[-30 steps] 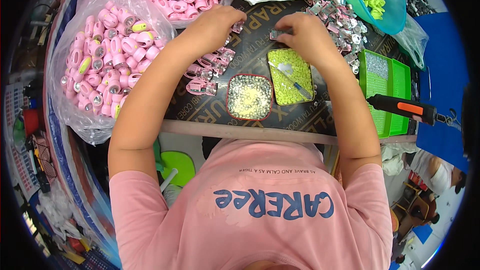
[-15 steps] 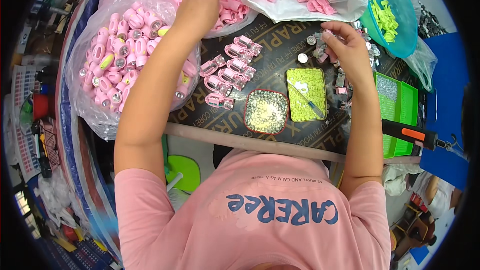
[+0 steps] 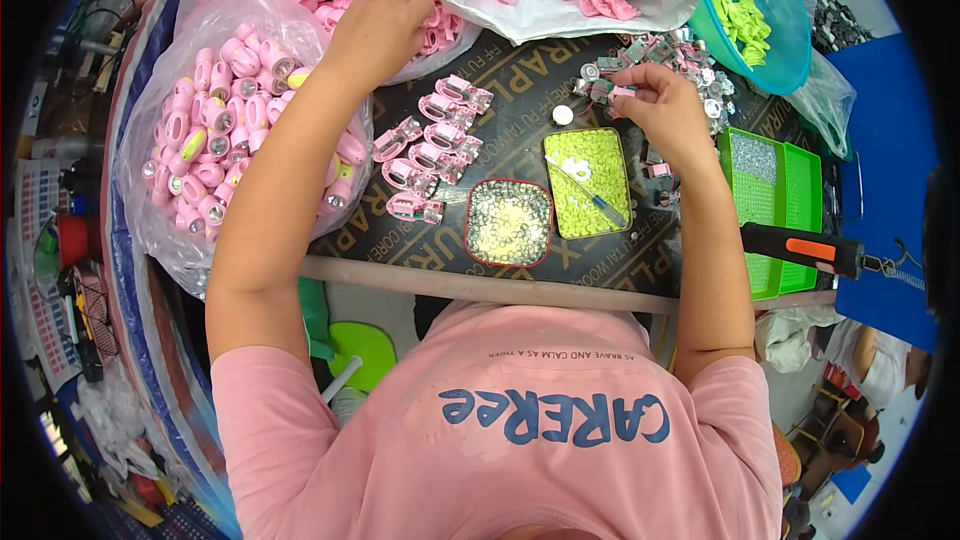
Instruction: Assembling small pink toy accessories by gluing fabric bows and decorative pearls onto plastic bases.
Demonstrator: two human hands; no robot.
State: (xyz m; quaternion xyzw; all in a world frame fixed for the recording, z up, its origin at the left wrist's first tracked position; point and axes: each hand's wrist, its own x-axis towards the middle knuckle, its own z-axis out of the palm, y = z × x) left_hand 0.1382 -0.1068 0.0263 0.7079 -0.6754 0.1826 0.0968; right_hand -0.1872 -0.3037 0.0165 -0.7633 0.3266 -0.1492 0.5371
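Note:
My left hand (image 3: 383, 32) reaches over the pile of pink plastic shell pieces (image 3: 440, 32) in a clear bag at the back. Its fingers are curled and closed, and their tips are hidden, so what they hold cannot be made out. My right hand (image 3: 660, 103) pinches a small metal torch insert (image 3: 600, 92) with a pinkish end, beside a heap of similar silvery inserts (image 3: 665, 48). Between my hands lie several half-assembled pink torches (image 3: 437, 160) in rough rows, their metal insides showing. Near the right hand rests a round white disc (image 3: 563, 116).
A bag of finished pink torches (image 3: 225, 130) stands left. In front are a tin of small clear-and-yellowish parts (image 3: 508, 224) and a tin of lime-green pieces (image 3: 585, 155) with tweezers (image 3: 602, 202) across it. Rightward are green trays (image 3: 800, 210), a black-handled tool (image 3: 800, 246) and a teal bowl (image 3: 795, 35).
The whole view has shifted, moving the table's things leftward. My right hand has come down and nearer the tins with the insert between its fingers. My left hand stays at the pink shells.

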